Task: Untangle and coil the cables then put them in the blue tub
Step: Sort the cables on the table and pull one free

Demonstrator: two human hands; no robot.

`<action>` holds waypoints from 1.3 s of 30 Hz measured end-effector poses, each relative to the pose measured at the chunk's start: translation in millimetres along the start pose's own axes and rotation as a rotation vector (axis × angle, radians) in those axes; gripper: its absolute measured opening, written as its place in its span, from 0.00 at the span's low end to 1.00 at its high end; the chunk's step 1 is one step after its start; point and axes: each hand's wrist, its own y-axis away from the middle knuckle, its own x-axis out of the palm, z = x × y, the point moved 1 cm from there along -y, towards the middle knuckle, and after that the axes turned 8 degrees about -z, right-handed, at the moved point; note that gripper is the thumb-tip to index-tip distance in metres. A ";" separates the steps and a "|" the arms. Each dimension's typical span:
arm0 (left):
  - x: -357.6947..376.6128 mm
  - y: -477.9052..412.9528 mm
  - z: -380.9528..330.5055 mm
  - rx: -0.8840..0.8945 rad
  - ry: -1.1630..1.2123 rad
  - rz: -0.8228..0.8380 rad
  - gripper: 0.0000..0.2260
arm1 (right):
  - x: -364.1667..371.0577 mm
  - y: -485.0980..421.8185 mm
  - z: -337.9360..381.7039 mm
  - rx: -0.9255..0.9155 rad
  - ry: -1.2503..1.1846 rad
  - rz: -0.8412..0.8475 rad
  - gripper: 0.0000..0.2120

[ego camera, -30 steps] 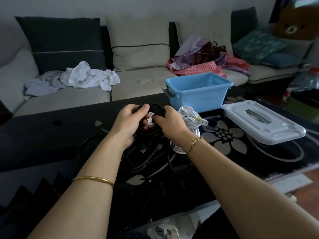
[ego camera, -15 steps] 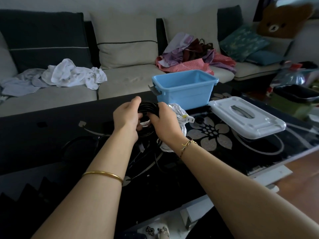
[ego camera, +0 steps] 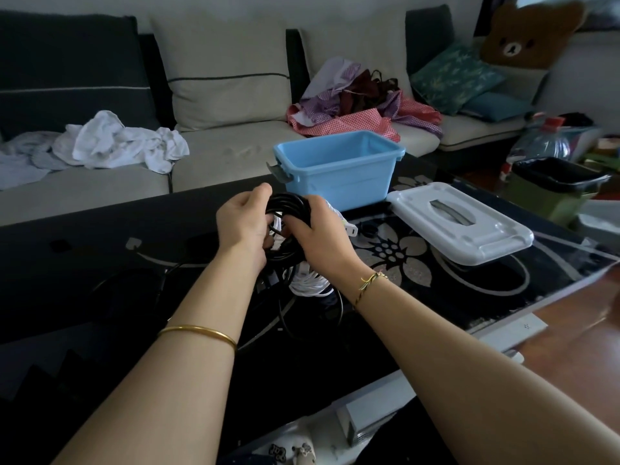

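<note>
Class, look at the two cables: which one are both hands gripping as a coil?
The black cable: left hand and right hand grip its coil; the white cable sits bundled under the right hand.

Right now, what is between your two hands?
The black cable coil: the left hand and the right hand grip it from either side, with some white cable showing through its middle, seen in the head view.

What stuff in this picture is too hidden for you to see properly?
All in the head view:
- Black cable coil: its middle is covered by the left hand and right hand gripping it.
- White cable: mostly behind the right hand and wrist.
- Blue tub: front wall hides its floor.
- Loose black cable on the table: too dark to trace.
</note>
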 end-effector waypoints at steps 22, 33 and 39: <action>43.1 -20.7 -17.9 -0.010 0.074 0.048 0.14 | -89.7 -82.9 -68.5 0.342 0.285 -0.329 0.18; 40.0 -38.3 -17.3 -0.066 0.080 0.023 0.12 | -72.8 -117.4 -148.2 0.217 0.885 0.063 0.13; 19.3 -26.9 -41.8 -0.052 0.132 -0.003 0.09 | -78.3 -101.7 -119.9 0.199 0.677 -0.181 0.11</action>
